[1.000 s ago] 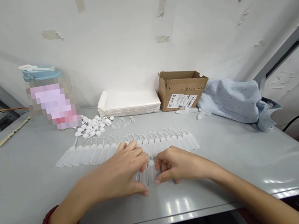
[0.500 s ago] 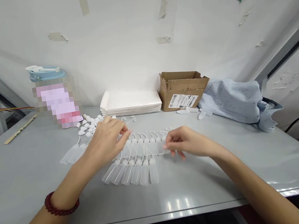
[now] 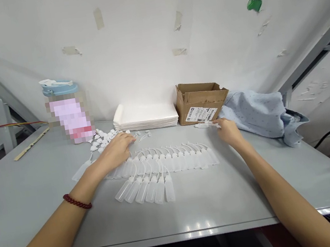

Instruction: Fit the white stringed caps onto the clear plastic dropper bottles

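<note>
Two rows of small clear plastic squeeze bottles lie on the grey table [image 3: 22,198]: a long back row [image 3: 177,161] and a short front row [image 3: 146,190]. My left hand [image 3: 117,150], with a red bead bracelet on its wrist, reaches over the left end of the back row toward a pile of small white caps [image 3: 102,137]; its fingers are loosely curled. My right hand [image 3: 228,129] stretches to the far right and touches a loose clear bottle [image 3: 205,125] lying in front of the cardboard box [image 3: 201,100]. Its fingers seem to pinch the bottle's end.
A stack of white sheets [image 3: 146,116] lies at the back centre. A blurred pink container with a blue lid [image 3: 66,110] stands at back left. Crumpled light-blue cloth [image 3: 258,112] lies right of the box. A wooden strip [image 3: 31,144] rests at far left.
Both hands left the short front row of bottles. The left hand went up and left toward the caps; the right hand swung far right to the loose bottle by the box.
</note>
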Tool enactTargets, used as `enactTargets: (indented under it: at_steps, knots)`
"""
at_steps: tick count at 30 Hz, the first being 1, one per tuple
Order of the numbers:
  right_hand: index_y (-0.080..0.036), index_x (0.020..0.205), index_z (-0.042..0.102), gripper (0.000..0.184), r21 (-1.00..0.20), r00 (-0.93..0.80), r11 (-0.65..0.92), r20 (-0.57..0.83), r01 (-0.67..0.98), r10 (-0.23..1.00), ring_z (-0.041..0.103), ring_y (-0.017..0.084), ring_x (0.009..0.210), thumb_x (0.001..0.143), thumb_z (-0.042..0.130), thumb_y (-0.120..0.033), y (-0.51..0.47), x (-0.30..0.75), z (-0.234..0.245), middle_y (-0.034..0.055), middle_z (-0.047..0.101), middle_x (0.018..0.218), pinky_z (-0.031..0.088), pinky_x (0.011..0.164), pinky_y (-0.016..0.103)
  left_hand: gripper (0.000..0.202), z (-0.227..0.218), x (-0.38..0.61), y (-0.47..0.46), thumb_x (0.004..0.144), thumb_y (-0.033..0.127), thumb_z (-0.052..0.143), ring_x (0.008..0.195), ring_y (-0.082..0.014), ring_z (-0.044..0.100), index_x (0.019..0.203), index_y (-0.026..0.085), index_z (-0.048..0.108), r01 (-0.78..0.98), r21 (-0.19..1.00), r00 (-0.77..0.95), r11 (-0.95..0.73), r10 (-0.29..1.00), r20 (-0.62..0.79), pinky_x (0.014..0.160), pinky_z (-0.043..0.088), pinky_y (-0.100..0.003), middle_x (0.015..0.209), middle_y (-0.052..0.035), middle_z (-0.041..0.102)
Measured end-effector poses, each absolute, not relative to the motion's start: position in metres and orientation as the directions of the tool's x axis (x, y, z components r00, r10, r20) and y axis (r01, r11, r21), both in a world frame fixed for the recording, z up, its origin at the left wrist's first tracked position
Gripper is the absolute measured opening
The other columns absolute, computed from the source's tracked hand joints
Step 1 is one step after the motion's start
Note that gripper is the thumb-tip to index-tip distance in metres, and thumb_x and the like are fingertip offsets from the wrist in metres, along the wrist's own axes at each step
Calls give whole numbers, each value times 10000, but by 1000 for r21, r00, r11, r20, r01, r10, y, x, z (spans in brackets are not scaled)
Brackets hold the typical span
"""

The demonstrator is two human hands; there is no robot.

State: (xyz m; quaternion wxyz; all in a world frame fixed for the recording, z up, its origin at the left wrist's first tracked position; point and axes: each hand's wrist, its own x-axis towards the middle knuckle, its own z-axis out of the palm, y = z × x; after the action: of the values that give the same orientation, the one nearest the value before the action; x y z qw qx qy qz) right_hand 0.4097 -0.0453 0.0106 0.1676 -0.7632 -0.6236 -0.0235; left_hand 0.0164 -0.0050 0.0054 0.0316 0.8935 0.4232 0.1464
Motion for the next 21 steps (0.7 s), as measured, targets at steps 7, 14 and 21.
enactTargets:
  at_steps: [7, 14, 21]
  knots:
    - [-85, 1038, 678, 403, -194, 176, -143, 165, 970, 970, 631, 264, 1019, 718, 453, 13, -37, 417, -6, 166, 692, 1078, 440, 863, 307, 473, 2, 13, 2, 681, 45, 359, 1134, -246, 535, 1030, 153, 659, 773, 152, 596, -616, 787, 160, 999, 405, -388, 1142, -82, 658]
    - [-131, 1013, 684, 416, -240, 178, -134, 170, 962, 969, 657, 233, 1001, 684, 477, 17, -37, 415, 1, 114, 719, 1038, 465, 867, 283, 415, 8, 14, 2, 736, 69, 348, 1042, -240, 603, 983, 127, 677, 810, 144, 551, -569, 821, 147, 938, 445, -363, 1084, -117, 682]
    - [-121, 1027, 689, 491, -266, 164, -120, 149, 957, 975, 699, 222, 879, 619, 462, 30, -38, 417, 7, 89, 739, 966, 495, 804, 264, 315, 11, 11, 2, 784, 156, 394, 916, -228, 647, 880, 151, 694, 822, 176, 515, -542, 839, 176, 834, 482, -330, 963, -92, 717]
